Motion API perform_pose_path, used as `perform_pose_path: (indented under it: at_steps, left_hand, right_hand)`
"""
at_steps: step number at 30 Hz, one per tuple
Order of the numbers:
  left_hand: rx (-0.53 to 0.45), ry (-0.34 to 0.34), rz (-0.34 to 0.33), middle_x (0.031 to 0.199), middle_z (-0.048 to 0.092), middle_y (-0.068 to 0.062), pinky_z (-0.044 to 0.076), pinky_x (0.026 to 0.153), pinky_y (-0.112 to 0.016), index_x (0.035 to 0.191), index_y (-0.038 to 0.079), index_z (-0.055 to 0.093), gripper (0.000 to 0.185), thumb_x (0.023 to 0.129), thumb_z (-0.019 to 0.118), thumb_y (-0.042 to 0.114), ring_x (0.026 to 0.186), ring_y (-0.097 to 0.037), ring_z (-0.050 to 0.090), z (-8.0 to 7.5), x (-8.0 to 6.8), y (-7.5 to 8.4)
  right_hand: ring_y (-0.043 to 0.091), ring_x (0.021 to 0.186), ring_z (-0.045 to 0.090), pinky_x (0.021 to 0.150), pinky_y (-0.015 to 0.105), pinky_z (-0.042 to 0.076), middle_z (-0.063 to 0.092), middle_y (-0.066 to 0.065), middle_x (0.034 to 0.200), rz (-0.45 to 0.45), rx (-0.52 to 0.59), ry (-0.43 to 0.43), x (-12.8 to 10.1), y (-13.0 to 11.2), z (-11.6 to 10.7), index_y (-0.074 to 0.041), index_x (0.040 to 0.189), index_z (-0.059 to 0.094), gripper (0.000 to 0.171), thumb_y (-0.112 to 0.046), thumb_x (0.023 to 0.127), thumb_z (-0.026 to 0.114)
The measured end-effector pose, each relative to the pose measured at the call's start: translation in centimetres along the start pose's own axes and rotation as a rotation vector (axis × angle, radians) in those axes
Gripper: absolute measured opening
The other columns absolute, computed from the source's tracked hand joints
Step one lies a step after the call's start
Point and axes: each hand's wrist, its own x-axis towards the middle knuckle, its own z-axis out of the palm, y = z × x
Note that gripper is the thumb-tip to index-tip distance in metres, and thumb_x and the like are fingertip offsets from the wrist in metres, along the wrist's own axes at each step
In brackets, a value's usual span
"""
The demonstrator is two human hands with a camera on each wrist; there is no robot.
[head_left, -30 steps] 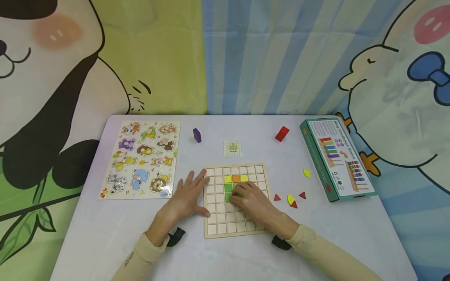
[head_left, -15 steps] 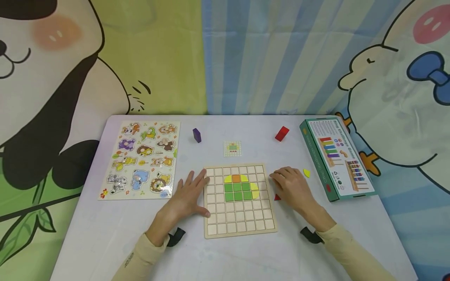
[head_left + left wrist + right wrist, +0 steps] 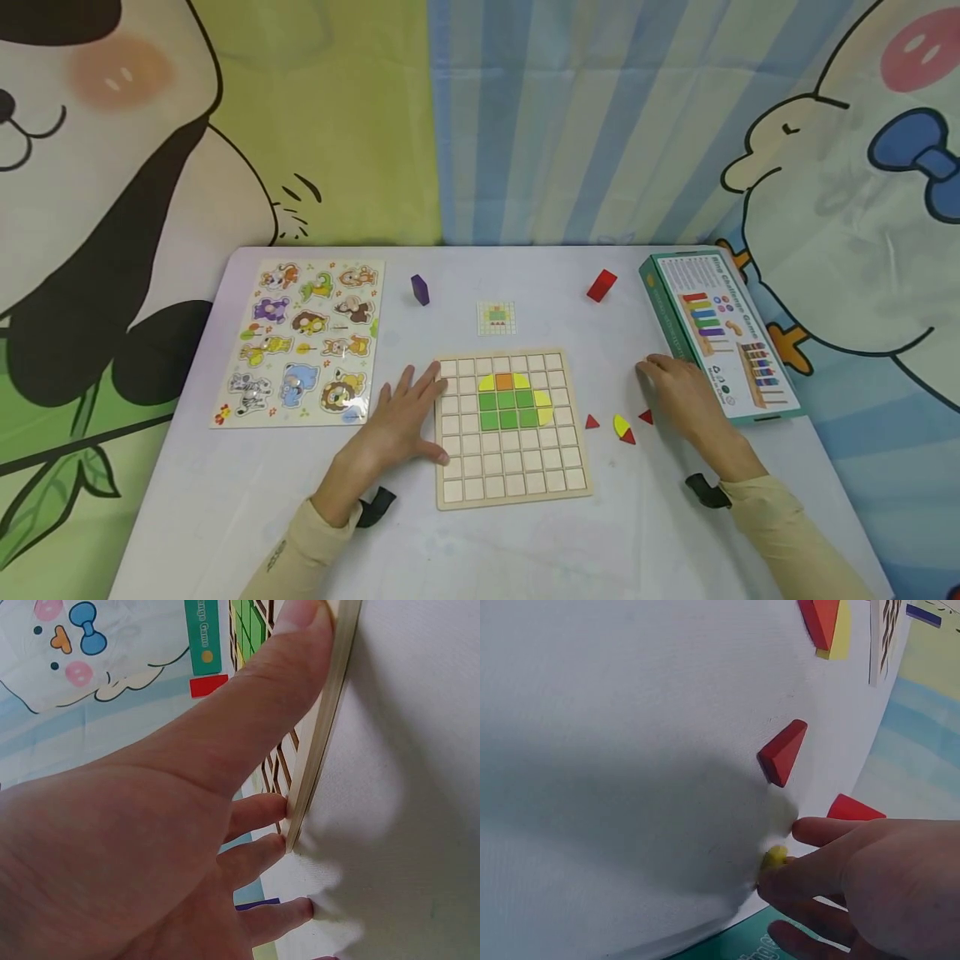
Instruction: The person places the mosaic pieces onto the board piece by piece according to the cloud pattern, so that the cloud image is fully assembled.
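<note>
While the left hand [image 3: 397,425] lies flat, bracing the board [image 3: 512,492], the right hand [image 3: 678,400] pinches the yellow piece [image 3: 774,859]; lift it straight, clear of the red triangle [image 3: 784,752].

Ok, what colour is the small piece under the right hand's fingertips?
Yellow: the small piece shows at the right hand's fingertips, best in the right wrist view.

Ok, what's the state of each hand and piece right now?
Left hand: flat, pressing the board's left edge.
Right hand: fingers pinching a yellow piece on the table.
Board: partly filled, green, yellow, orange.
Red triangles: loose on the table.
Box: closed, lying flat.
</note>
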Motion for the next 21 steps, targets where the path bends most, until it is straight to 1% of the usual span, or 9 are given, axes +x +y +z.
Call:
perform_pose_path:
  at_steps: [4,7,10,15,21]
  left_hand:
    - [0.004,0.001,0.004,0.172,0.010,-0.009,0.008,0.120,-0.073,0.158,0.008,0.034,0.117,0.062,0.095,0.038,0.157,-0.044,0.003,0.1,0.0,0.0]
    - [0.006,-0.001,0.003,0.172,0.010,-0.008,0.007,0.120,-0.073,0.158,0.009,0.033,0.118,0.062,0.095,0.038,0.157,-0.044,0.003,0.1,-0.1,-0.1]
    - [0.009,-0.004,0.003,0.172,0.009,-0.007,0.007,0.120,-0.073,0.159,0.009,0.033,0.118,0.063,0.095,0.039,0.157,-0.043,0.002,0.2,0.0,-0.2]
    - [0.011,-0.003,0.009,0.172,0.009,-0.007,0.008,0.120,-0.073,0.159,0.009,0.033,0.117,0.063,0.095,0.039,0.157,-0.043,0.002,0.2,0.1,-0.3]
    - [0.026,0.010,0.015,0.172,0.010,-0.009,0.010,0.119,-0.074,0.158,0.008,0.034,0.117,0.063,0.095,0.039,0.157,-0.044,0.004,0.2,0.1,-0.3]
  right_hand:
    - [0.043,0.114,0.063,0.100,0.060,0.051,0.068,0.022,0.121,0.033,0.040,-0.025,-0.2,-0.2,-0.1,0.001,0.123,0.070,0.041,0.009,0.083,0.076]
    - [0.042,0.114,0.062,0.099,0.059,0.052,0.066,0.023,0.122,0.045,0.076,-0.045,-0.3,-0.4,-0.2,0.003,0.124,0.069,0.040,0.009,0.084,0.075]
    - [0.041,0.113,0.063,0.098,0.057,0.053,0.066,0.023,0.122,0.042,0.114,-0.046,-0.3,-0.5,-0.2,0.004,0.124,0.069,0.038,0.007,0.086,0.073]
    - [0.038,0.105,0.066,0.093,0.055,0.057,0.069,0.021,0.115,0.026,0.159,0.003,-0.3,-0.4,0.2,0.004,0.120,0.070,0.032,0.002,0.089,0.073]
    - [0.031,0.092,0.068,0.081,0.048,0.061,0.071,0.017,0.107,-0.012,0.159,0.078,-0.2,-0.2,0.9,0.002,0.113,0.072,0.028,-0.001,0.086,0.078]
